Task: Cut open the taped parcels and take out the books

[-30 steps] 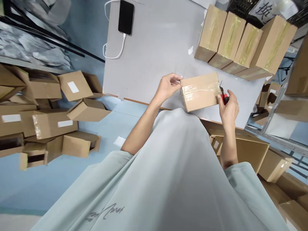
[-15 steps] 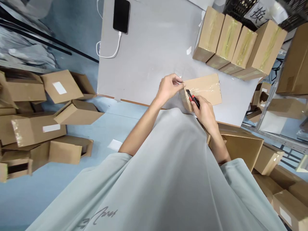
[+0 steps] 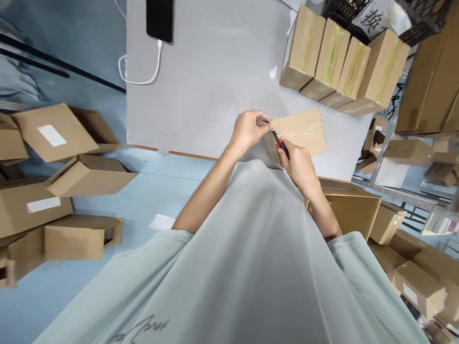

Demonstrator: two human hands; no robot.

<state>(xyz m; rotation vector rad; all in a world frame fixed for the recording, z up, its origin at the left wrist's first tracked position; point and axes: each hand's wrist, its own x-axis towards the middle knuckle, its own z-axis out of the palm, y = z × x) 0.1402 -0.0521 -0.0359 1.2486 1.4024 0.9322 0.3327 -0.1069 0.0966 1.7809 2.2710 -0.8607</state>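
A small cardboard box (image 3: 304, 129) with clear tape across it lies at the near edge of the grey table (image 3: 211, 62). My right hand (image 3: 298, 165) is wrapped round a red and black utility knife (image 3: 282, 144), its tip at the box's left end. At that same end, the thumb and fingers of my left hand (image 3: 250, 128) pinch the box's upper left corner. The fingertips partly hide what they grip there.
Several taped boxes (image 3: 332, 57) stand in a row at the table's back right, before a black crate (image 3: 423, 19). A phone (image 3: 160, 20) with a white cable lies back left. Open cartons (image 3: 82, 177) fill the floor at left; more boxes (image 3: 419, 286) are at right.
The knife's tip has moved up and left along the box's end, nearer my left fingertips. My left hand still pinches the corner. The whole view has shifted slightly.
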